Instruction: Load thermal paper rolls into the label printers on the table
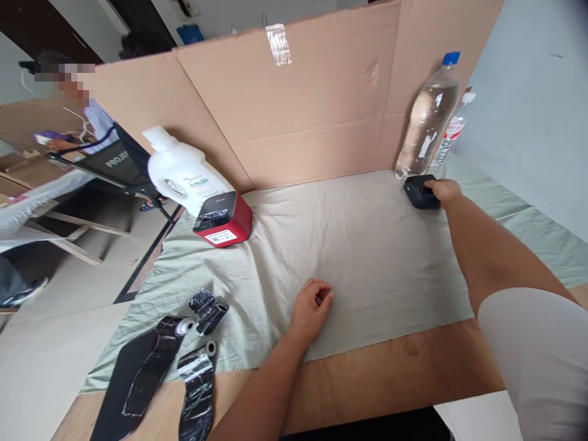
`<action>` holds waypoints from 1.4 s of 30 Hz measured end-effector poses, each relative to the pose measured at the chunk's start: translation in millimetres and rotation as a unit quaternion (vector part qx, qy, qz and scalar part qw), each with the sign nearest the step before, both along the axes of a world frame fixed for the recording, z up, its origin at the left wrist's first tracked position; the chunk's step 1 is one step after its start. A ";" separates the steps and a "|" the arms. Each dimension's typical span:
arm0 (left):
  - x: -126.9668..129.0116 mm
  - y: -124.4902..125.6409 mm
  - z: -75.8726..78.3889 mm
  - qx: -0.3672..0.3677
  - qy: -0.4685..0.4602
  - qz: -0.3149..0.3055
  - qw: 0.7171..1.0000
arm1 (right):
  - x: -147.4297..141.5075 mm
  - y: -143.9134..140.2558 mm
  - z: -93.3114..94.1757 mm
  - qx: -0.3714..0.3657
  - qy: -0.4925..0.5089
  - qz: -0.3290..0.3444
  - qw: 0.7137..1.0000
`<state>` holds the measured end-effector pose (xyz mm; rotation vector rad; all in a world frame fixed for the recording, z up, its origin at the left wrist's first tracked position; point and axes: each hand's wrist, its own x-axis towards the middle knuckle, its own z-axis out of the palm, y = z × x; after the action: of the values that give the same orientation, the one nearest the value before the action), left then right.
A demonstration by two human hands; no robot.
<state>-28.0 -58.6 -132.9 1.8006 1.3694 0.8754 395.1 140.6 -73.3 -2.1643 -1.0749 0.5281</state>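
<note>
My right hand [444, 192] reaches to the far right and grips a small black boxy device [420, 199], fingers over its top and side. The device rests on the grey-green cloth [367, 257], just in front of a large clear bottle with a blue cap [432, 119]. Near the front middle, my left hand [312, 309] rests on the cloth, its fingers loosely curled toward the thumb with nothing seen in them. Left of centre sits a red box-shaped device with a black top [229, 220] and a white label.
A white jug [188, 168] leans behind the red device. Black film rolls [209, 312] lie at front left, partly over a dark flat panel [119, 380]. A cardboard wall [312, 116] closes the back. Behind the large bottle stands a smaller bottle [452, 131]. A person [96, 119] sits far left.
</note>
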 end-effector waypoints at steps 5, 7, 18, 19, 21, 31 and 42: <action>3.2 -2.6 -0.5 0.029 0.074 -0.035 0.996 | -28.9 -32.8 -4.1 -0.009 -0.138 0.053 0.989; 6.7 -7.7 2.6 0.059 0.127 -0.081 0.987 | -47.4 -50.3 -10.2 -0.033 -0.222 0.108 0.968; 1.0 -37.3 43.9 0.036 0.203 -0.312 0.927 | -217.4 -157.5 -57.1 0.031 -0.279 0.491 0.824; -13.4 -20.5 52.8 0.010 0.175 -0.268 0.947 | -230.9 -167.1 -63.3 0.045 -0.276 0.492 0.824; -51.6 25.8 75.5 0.049 0.202 -0.045 0.977 | -248.9 -181.4 -75.4 0.087 -0.286 0.461 0.835; -181.6 209.9 141.6 -0.053 0.363 0.351 0.862 | -247.4 -185.8 -94.5 0.177 -0.301 0.426 0.835; -173.5 220.7 109.2 -0.178 0.308 0.380 0.854 | -248.6 -184.9 -91.9 0.173 -0.260 0.418 0.853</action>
<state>-201.5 162.0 -23.8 1.2602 2.5656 0.3305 146.5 -44.3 -165.3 -1.4550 -2.2431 0.0638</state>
